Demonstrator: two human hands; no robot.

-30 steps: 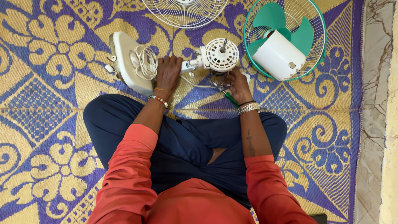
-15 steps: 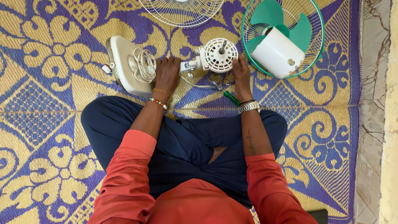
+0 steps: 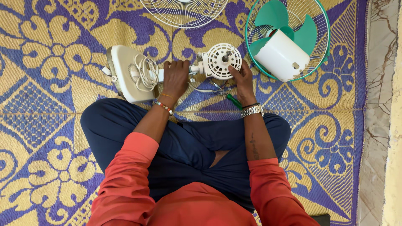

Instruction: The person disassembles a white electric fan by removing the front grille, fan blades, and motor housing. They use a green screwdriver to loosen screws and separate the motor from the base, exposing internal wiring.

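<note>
Fan base (image 3: pixel 127 73) w/ coiled cord (image 3: pixel 145 72) lies on mat (image 3: pixel 37 121) at left. Left hand (image 3: pixel 176 77), fingers closed round fan neck. Motor (image 3: pixel 222 60) mid; right hand (image 3: pixel 238 75) fingers touching it, loosely curled. Green screwdriver (image 3: pixel 234 101) under wrist. Green guard (image 3: pixel 289 37) w/ blade, white cover right; white grille (image 3: pixel 184 12) above.

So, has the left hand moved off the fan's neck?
No. The left hand stays clasped on the fan neck, right beside the white base.
</note>
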